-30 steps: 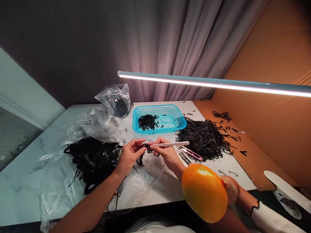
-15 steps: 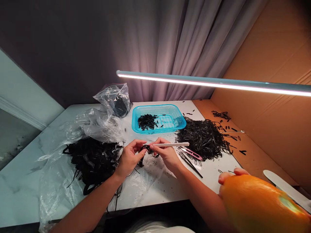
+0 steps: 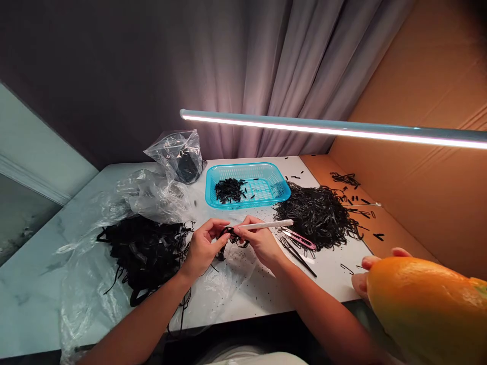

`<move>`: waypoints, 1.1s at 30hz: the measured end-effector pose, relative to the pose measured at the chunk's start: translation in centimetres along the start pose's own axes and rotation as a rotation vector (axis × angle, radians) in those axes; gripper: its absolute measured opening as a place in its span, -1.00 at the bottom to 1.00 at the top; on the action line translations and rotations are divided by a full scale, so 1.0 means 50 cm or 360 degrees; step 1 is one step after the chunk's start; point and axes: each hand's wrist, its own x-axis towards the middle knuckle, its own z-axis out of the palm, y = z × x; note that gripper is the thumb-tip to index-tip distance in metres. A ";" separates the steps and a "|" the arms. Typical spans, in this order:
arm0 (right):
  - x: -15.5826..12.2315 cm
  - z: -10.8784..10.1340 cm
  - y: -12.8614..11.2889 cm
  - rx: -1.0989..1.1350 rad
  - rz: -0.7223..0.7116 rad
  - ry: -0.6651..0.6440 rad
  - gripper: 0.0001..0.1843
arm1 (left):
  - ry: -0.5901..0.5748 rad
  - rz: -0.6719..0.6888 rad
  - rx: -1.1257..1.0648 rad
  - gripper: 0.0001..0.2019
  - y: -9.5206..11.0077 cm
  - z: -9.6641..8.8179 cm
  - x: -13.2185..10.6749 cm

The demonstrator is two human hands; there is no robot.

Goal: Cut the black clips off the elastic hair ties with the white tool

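Yellow-orange fruit: now at the lower right of the frame (image 3: 426, 304), farther right than a second ago, gripped by a co-worker's hand (image 3: 363, 279) whose fingers show at its left end.
Black tweezers: fully in view right of centre (image 3: 300, 258), since the fruit no longer covers their lower end.
Left hand: at frame centre (image 3: 203, 246), thumb and fingers pinched on black strands (image 3: 227, 234), as before.
Right hand: just beside it (image 3: 262, 241), holding a white stick (image 3: 272, 224) that points right; its fingertips meet the strands.
Blue basket: upper centre (image 3: 285, 195), unmoved on the bench (image 3: 335, 274), small black pieces inside.
Meaning: the fruit's shift seems to leave the handwork undisturbed.
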 end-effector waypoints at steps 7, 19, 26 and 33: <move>-0.003 0.011 -0.006 -0.0131 -0.0115 0.0080 -0.61 | -0.0024 0.0001 -0.0141 -0.64 -0.006 -0.005 0.002; -0.005 0.005 -0.008 0.0039 0.0030 0.0089 -0.58 | -0.0217 0.0097 -0.0270 -0.79 -0.006 -0.003 0.007; -0.006 0.006 -0.015 0.0083 0.0073 0.0089 -0.58 | 0.0034 0.0070 -0.0446 -0.88 0.005 -0.005 0.014; -0.004 -0.015 -0.032 0.0250 0.0155 0.0108 -0.56 | 0.0196 -0.0223 -0.0956 -0.90 0.008 -0.043 0.038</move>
